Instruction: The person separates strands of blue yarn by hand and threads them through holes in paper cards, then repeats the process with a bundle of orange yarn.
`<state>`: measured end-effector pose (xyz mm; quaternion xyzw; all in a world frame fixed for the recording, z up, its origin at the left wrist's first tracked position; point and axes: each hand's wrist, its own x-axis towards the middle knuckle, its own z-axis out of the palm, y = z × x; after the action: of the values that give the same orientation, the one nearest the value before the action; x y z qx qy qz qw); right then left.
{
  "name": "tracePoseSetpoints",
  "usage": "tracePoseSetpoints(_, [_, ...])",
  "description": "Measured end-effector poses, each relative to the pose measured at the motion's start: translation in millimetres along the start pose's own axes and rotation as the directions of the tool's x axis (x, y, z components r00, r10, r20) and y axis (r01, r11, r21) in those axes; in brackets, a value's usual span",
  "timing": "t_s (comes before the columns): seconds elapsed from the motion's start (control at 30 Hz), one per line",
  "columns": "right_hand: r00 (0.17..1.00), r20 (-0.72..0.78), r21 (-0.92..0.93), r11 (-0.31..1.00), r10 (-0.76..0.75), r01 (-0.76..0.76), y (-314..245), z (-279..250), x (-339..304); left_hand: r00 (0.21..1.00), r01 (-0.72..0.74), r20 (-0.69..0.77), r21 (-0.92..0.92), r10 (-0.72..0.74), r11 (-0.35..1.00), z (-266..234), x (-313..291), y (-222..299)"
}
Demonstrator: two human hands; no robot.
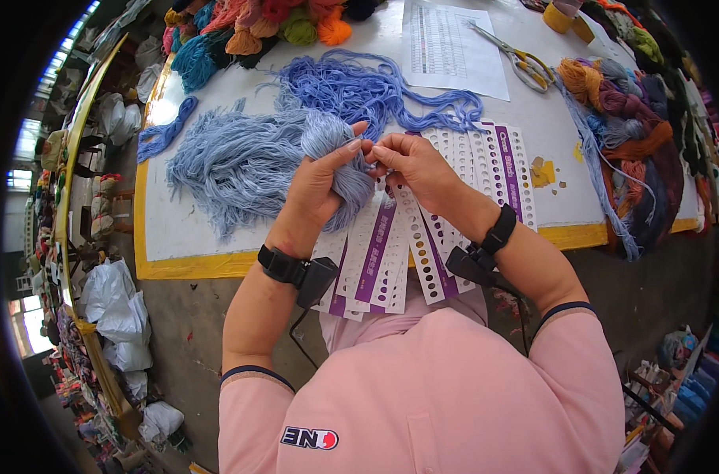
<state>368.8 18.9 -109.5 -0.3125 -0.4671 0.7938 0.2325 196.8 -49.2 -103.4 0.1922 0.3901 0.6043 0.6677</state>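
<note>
Where the white, yellow-edged surface [163, 237] spreads before the person, the pale blue yarn bundle [237, 162] lies across its left half, loose tail to the left, gathered right end held by the left hand. Just behind it sprawls a blue-violet yarn heap [332, 83], strands trailing right toward the punched cards [379, 249] that fan out under and beyond the hands, some overhanging the near edge. A printed sheet [442, 47] lies farther back.

The left hand [318, 180] is clamped round the bundle's gathered end, thumb on top. The right hand [419, 167] meets it there, thumb and forefinger together at the tips; whether a strand is pinched between them, I cannot tell. Scissors [527, 67] rest well apart, near the sheet.

The step looks like fine work on a strand at the gathered end. To do it well, the left fingers should hold firmly without crushing the lay, while the right should take one strand alone and draw it gently, easing off at any snag and keeping clear of the blue-violet strands.
</note>
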Motion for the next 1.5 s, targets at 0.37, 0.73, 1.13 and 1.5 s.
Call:
tracePoseSetpoints(0.37, [1.000,0.000,-0.018,1.000,-0.015,0.015,2.2,5.8,-1.6,0.998,0.062,0.024,-0.123,-0.059,0.990,6.3,-1.5,0.8])
tracePoseSetpoints(0.73, [0.998,0.043,-0.008,0.999,-0.051,0.051,5.8,-2.4,-7.0,0.999,-0.039,0.015,0.083,0.038,0.996,8.9,-5.1,1.5])
tracePoseSetpoints(1.13, [0.999,0.011,0.034,0.998,-0.049,0.049,6.7,-1.6,-10.1,0.998,-0.054,0.026,0.087,0.052,0.995,9.9,-8.0,-0.9])
tracePoseSetpoints(1.5, [0.998,-0.039,0.071,0.996,-0.048,0.050,3.2,-4.1,-10.3,0.999,-0.004,-0.054,0.074,0.008,0.997,5.0,-10.9,1.4])
